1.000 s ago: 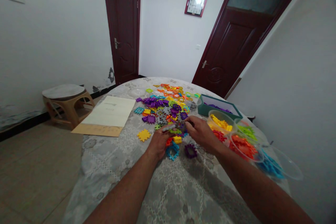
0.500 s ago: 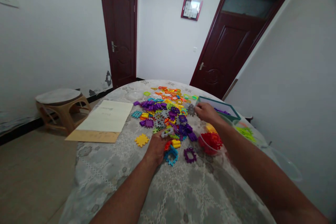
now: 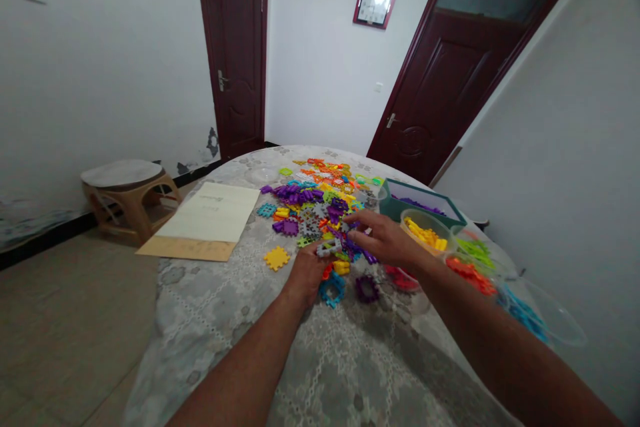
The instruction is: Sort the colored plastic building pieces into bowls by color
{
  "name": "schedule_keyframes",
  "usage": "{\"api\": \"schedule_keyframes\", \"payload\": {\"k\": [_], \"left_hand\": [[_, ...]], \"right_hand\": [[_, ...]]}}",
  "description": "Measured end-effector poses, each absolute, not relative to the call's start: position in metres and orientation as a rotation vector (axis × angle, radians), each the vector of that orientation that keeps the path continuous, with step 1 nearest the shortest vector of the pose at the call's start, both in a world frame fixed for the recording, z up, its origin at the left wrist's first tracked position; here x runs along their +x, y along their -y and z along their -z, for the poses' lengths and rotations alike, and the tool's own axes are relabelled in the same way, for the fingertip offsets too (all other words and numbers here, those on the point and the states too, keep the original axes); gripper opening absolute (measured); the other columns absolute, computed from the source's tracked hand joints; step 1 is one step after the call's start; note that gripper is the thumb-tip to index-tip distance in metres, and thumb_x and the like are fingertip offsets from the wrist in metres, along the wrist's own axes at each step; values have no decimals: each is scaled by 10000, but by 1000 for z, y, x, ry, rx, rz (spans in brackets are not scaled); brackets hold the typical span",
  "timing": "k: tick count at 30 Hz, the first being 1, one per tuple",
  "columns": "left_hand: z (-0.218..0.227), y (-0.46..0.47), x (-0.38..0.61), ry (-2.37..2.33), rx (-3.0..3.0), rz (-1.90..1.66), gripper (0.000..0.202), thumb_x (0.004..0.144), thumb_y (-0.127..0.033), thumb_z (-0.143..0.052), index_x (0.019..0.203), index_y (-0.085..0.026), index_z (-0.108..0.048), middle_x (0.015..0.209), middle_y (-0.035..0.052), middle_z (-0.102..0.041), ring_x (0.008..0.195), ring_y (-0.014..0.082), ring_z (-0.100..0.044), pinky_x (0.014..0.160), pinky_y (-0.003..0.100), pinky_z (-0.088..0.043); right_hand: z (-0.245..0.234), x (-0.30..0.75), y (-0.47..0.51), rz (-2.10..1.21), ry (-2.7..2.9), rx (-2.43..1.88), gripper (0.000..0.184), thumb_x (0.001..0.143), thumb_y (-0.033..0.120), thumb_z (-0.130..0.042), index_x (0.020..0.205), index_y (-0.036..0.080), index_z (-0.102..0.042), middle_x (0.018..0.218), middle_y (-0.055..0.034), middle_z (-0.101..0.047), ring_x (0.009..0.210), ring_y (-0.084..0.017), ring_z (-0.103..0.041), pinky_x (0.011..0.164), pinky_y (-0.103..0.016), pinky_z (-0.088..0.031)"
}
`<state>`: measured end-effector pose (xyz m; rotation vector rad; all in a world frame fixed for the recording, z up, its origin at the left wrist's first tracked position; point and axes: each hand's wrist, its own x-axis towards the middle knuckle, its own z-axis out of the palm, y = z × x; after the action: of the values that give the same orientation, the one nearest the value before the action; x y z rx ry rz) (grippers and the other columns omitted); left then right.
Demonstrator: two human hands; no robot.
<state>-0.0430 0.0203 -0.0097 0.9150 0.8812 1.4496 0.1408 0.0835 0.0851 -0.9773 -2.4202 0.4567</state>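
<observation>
A heap of colourful toothed plastic building pieces covers the middle of the table. My left hand is at its near edge, closed on a grey toothed building piece; part of the grip is hidden. My right hand reaches over the right side of the heap, fingers apart above purple and grey pieces, with nothing visibly held. Close to my left hand lie a blue open-centred piece and a yellow toothed square. A dark purple frame piece is below my right hand.
On the right stand a green-rimmed box of purple pieces, a tub with yellow pieces, and tubs with light green, orange-red, blue and red pieces. Paper sheets lie left. A stool stands beyond.
My right hand has moved from beside the green-rimmed box, where a grey piece was at its fingertips, left and nearer over the heap. My left hand stays with the grey piece.
</observation>
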Motion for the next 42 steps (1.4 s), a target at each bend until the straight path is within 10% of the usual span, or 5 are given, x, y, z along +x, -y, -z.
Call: {"api": "schedule_keyframes", "payload": {"k": [7,13,22,35,42], "left_hand": [[8,-19,-49,-1003,1106,-1444,117,694,-309,-803,746,-205,-788,784,60,-732,777,228,-610,756,318,-493],[9,-19,-46,-1026,1109,-1398,198,676,-362,-830,697,-183,-750,720,42,-690,690,190,-541,671,294,-446],[5,-16,-47,-1014,1160,-1376,205,668,-359,-827,619,-178,-744,649,35,-664,664,178,-519,635,282,-411],[5,-16,-43,-1089,991,-1355,120,711,-301,-775,727,-183,-795,719,54,-710,683,187,-594,624,282,-432],[13,-20,-41,-1063,854,-1317,342,743,-484,-806,702,-157,-714,682,48,-657,563,126,-494,514,252,-336]], "right_hand": [[-79,113,-34,-461,2569,-700,237,1012,258,-621,1227,235,-718,1194,-112,-719,1102,-240,-672,970,-382,-527],[-80,113,-41,-557,2321,-950,266,1060,292,-523,910,228,-733,903,-28,-745,834,-176,-672,775,-286,-496],[-70,114,-35,-552,2417,-795,116,986,297,-655,1046,236,-734,996,-49,-753,909,-197,-682,837,-309,-501],[-83,152,-143,-766,2073,-1589,234,903,343,-709,734,181,-710,524,11,-635,478,-134,-602,495,-206,-443],[-114,169,-209,-465,1782,-1627,279,887,279,-661,1106,138,-760,847,-86,-784,743,-188,-729,747,-291,-573]]}}
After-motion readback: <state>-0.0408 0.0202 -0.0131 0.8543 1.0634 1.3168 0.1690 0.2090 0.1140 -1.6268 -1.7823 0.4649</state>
